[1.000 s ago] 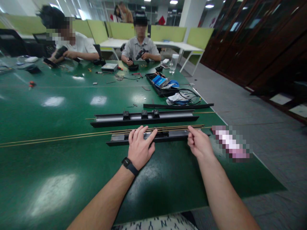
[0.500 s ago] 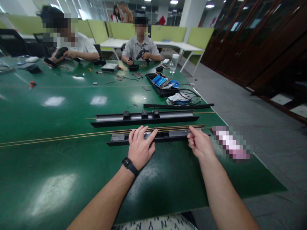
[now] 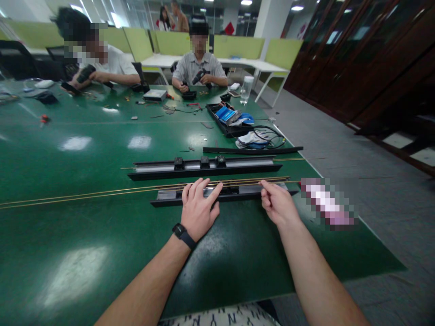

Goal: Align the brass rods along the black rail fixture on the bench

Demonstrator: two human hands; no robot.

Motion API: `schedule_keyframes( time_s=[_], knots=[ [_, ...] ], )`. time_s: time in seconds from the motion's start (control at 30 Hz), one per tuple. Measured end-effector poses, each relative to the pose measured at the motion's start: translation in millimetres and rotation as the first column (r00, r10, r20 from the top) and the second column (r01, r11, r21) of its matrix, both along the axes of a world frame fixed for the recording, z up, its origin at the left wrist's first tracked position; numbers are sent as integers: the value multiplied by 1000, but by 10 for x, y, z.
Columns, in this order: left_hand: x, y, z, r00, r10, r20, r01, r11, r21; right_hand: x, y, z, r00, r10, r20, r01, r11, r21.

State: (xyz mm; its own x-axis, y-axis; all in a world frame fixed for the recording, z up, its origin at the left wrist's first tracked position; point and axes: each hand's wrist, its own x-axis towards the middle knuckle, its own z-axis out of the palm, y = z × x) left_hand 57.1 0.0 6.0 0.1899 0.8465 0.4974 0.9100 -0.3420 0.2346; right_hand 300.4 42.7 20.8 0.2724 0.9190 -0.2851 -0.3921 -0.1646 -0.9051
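My left hand [image 3: 200, 206], a watch on its wrist, lies with fingers spread over several long, thin brass-coloured rods [image 3: 102, 194]. The rods run sideways above the nearer black channel [image 3: 166, 203], and their left ends reach past the picture's edge. Thumb and forefinger of my right hand [image 3: 277, 201] are pinched at a thin rod near the channel's right end. Dark blocks in this channel are partly covered by my left hand and the rods. Just behind it lies a second black channel [image 3: 238, 170] with three dark blocks along its pale inside.
A black strip [image 3: 253, 150], a glove [image 3: 253, 139] with a looped cable, and a black tray [image 3: 231, 132] lie farther back. A blurred pink item [image 3: 328, 203] is at the right. Two people holding power drills sit across the green table [image 3: 102, 271].
My right hand has slid a little to the left along the rods, its fingers still pinched. My left hand has stayed in place.
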Motion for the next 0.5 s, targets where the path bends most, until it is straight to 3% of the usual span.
schedule_keyframes(
  time_s=[0.5],
  knots=[
    [-15, -6, 8, 1000, -3, -9, 3, 1000, 3, 90, 43, -12, 988, -146, 47, 146, 989, -14]
  ],
)
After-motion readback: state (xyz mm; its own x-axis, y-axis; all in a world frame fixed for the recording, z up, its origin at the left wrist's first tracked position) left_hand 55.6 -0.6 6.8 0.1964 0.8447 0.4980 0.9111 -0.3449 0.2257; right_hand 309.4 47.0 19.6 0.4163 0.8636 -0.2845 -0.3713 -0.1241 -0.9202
